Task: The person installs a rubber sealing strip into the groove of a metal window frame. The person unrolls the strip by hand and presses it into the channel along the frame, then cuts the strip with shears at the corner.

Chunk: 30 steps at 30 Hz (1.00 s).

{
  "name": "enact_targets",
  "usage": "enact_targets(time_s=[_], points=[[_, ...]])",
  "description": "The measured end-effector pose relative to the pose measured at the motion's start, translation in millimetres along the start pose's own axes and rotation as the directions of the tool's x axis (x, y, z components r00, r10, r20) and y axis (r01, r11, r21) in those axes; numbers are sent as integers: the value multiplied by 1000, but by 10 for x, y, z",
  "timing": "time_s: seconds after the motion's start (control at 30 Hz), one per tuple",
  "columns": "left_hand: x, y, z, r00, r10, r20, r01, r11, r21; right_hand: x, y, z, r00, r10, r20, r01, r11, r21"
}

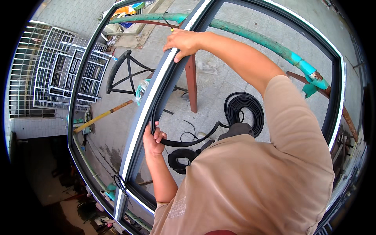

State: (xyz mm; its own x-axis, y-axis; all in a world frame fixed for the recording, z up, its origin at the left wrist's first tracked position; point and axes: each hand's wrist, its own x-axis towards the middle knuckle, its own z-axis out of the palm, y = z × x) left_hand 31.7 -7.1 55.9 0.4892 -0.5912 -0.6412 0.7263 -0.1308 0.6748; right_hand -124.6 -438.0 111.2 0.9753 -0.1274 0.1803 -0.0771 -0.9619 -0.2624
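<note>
One frame point(337, 86), silver outside and dark inside, spans the view, one bar point(147, 109) slanting through it left of centre. Beside the bar's middle, the left hand point(154, 141) curls around one strip point(192, 143), black, matte and bent, trailing rightward. At upper centre the right hand point(184, 41) lies over the bar; whether it grips anything, I cannot tell. Two black coils: one small point(172, 161) at lower centre, one large, many-looped point(255, 111) right of centre.
</note>
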Motion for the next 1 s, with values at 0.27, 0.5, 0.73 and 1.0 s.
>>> enact_targets(time_s=[0.27, 0.5, 0.73, 1.0], points=[[11, 4, -29, 1000, -26, 16, 27, 1000, -8, 109, -743, 402, 979, -117, -166, 137, 984, 118], [-28, 2, 17, 1000, -11, 17, 12, 1000, -17, 122, -790, 462, 983, -70, -170, 79, 996, 50], [-47, 6, 52, 1000, -15, 0, 15, 1000, 0, 136, -1098, 461, 987, -1, -158, 13, 997, 76], [-63, 21, 88, 1000, -25, -15, 26, 999, 34, 151, -1119, 531, 979, 25, -202, -10, 997, 78]])
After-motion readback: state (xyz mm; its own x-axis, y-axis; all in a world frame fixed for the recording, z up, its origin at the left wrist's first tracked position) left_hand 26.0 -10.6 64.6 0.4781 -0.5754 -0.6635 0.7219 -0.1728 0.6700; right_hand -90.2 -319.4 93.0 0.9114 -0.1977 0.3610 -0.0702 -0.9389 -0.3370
